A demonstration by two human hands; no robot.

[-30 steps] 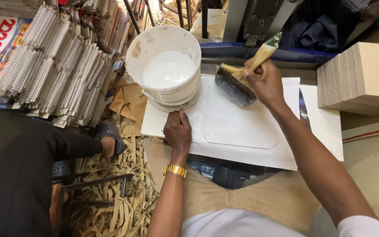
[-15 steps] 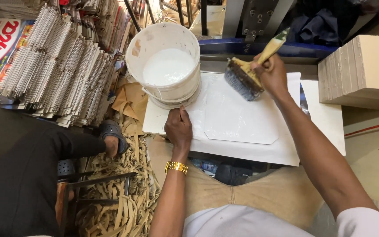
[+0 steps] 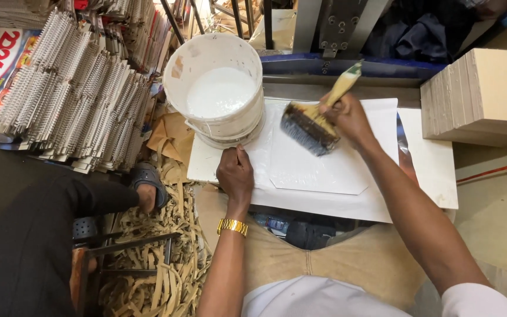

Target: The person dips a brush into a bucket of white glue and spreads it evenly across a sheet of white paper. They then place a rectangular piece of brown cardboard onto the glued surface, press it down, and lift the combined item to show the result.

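A wide flat brush (image 3: 311,126), its dark bristles tilted down on a glossy white sheet (image 3: 318,167) with clipped corners, is clenched by the handle in the person's right hand (image 3: 347,114). The left hand (image 3: 236,173) lies palm down, fingers loosely together, pressing the sheet's left edge just below a white bucket (image 3: 215,88) of white paste. The sheet rests on a larger white board (image 3: 347,202) across the person's lap. Bare board lies open to the right and front of the sheet. A stack of grey cardboard (image 3: 482,97) stands at the board's right; spiral-bound pads (image 3: 71,94) are heaped at the left.
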